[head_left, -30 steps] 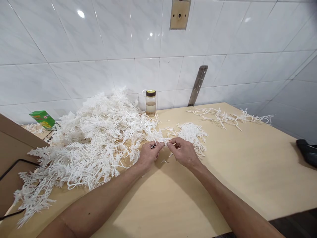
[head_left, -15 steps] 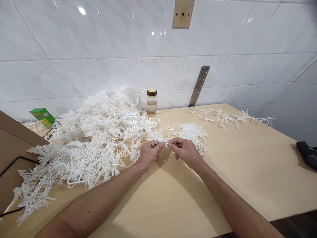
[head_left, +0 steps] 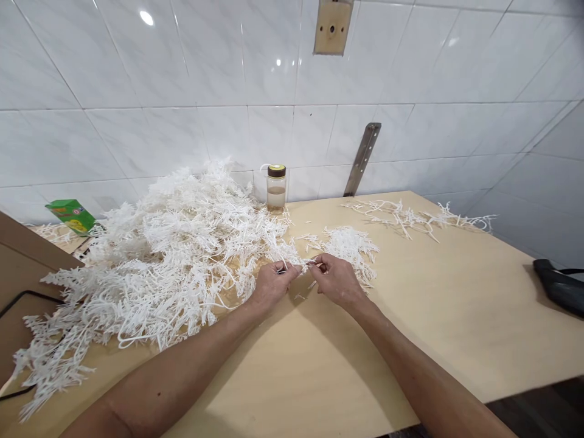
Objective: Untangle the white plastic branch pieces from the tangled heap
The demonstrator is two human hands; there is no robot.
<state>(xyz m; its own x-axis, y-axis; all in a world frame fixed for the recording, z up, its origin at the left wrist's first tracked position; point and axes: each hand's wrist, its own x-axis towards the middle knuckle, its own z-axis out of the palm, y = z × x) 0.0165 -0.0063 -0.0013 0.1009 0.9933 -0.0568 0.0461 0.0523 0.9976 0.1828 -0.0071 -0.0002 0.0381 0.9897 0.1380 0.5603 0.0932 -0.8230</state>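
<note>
My left hand (head_left: pixel 274 283) is closed, its thumb and fingers pinching a thin white branched strand (head_left: pixel 292 252) at the right edge of the large white pile (head_left: pixel 182 243). Close beside it, my right hand (head_left: pixel 335 277) is also closed, thumb and finger pinched on the right end of the same strand. The fingertips are a small gap apart. A smaller heap of short white pieces (head_left: pixel 351 244) lies just behind my right hand. A few loose bits rest on the table between and below the hands.
A lidded bottle (head_left: pixel 276 190) stands by the tiled wall. White branched stems (head_left: pixel 406 218) lie at the back right of the table (head_left: pixel 456 316). A green box (head_left: pixel 70 215) and brown cardboard (head_left: pixel 31 274) are at left, a black object (head_left: pixel 559 287) at far right.
The view has shifted slightly to the right. Both hands stay close together at the strand, with my right hand's fingers slightly changed in pose.
</note>
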